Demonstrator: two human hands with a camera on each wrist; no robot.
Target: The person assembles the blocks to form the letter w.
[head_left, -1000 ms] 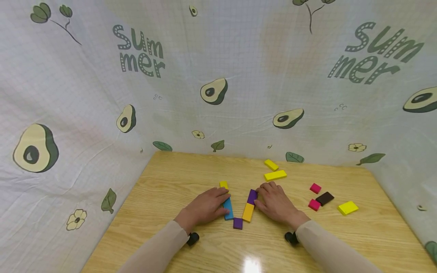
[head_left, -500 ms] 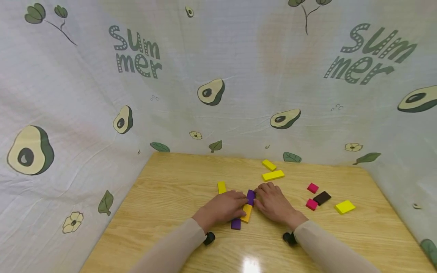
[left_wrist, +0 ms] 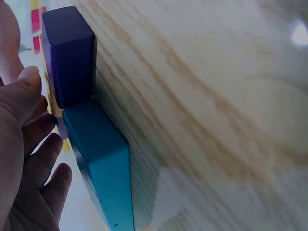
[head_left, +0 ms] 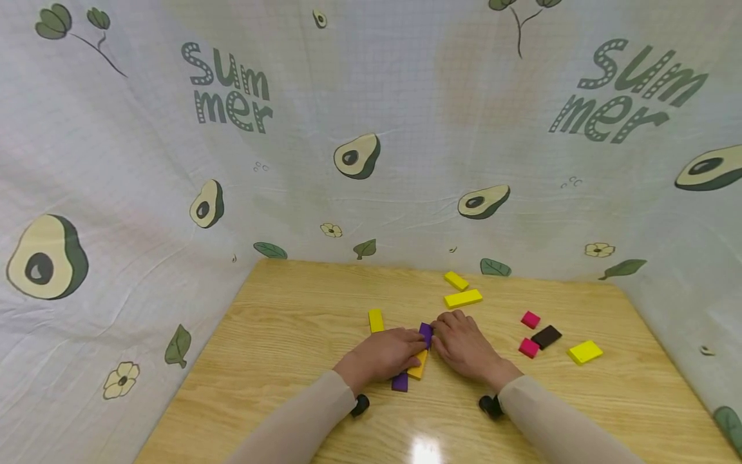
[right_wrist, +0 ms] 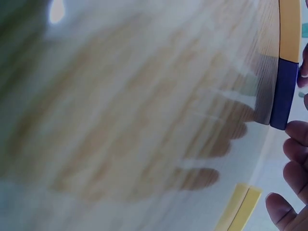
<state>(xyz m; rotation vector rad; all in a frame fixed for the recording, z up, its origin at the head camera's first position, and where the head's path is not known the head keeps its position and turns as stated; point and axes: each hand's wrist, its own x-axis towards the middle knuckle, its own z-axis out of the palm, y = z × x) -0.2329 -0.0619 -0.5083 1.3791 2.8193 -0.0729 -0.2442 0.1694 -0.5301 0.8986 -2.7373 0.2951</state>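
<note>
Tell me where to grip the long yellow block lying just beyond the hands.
Pinch the long yellow block across its two long edges, coming from above. It lies flat on the table, with clear wood along both long sides, so fingers probably fit there.

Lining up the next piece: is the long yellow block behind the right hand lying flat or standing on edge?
Flat. The long yellow block rests on its broad face on the table, clear of the right hand.

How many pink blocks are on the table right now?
2. One pink block lies right of the right hand, and another sits nearer the table's front edge, touching the dark brown block. Hands could hide others.
</note>
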